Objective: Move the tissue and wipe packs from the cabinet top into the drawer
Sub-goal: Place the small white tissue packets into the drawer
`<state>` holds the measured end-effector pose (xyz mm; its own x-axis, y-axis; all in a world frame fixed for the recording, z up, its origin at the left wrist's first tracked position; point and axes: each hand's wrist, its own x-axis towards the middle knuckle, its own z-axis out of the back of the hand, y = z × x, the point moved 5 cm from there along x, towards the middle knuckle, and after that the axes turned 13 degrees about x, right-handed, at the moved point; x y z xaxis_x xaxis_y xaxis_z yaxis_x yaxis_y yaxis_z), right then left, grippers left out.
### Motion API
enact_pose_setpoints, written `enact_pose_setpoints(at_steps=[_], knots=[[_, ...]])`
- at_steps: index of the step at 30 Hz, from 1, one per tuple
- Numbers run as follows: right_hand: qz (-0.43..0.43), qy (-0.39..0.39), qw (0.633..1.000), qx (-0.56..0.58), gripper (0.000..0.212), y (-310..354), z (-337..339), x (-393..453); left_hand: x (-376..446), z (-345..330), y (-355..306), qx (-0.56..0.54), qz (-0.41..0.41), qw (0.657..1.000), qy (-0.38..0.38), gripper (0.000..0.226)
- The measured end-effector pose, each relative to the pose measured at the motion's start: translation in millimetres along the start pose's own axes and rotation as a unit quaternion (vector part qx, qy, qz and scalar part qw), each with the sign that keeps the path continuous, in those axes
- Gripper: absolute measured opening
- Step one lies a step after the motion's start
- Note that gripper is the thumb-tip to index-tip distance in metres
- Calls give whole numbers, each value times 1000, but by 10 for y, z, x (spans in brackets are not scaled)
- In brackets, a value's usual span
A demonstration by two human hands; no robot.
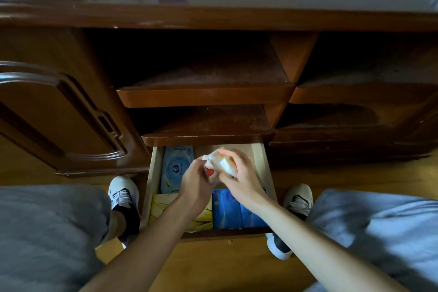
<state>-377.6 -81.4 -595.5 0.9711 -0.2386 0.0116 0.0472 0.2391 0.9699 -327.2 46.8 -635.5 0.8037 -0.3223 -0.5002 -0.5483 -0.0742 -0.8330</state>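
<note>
step: placing pack | both hands (196, 180) (239, 173) grip small pack (216, 163) over drawer (259, 154) | next: lower into free back corner, release

Place: a home, likely a living room or bedroom.
Furniture: a glossy dark wooden cabinet (213, 16) with a panelled door (54, 111) and open shelves (206, 95).
Floor: yellow wood boards (213, 265).
Stored goods: household wipe and tissue packs (176, 168) kept in a drawer (152, 185).
</note>
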Motion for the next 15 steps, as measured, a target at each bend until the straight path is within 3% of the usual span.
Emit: enact_pose_setpoints(at_steps=[4,6,8,11,15], knots=[[-40,74,994,63,78,48,-23,-24,-22,-56,-65,-15,-8,1000,15,39],[-44,87,993,59,87,65,-8,-23,-6,-17,-93,-14,-19,1000,7,36],[13,99,994,-38,96,112,34,-22,-8,35,-144,36,-39,999,1,25],[133,147,954,-223,110,98,48,-35,-61,38,-216,156,-51,986,22,18],[155,169,947,-225,118,43,-52,-82,-115,31,-189,174,-21,984,41,27]])
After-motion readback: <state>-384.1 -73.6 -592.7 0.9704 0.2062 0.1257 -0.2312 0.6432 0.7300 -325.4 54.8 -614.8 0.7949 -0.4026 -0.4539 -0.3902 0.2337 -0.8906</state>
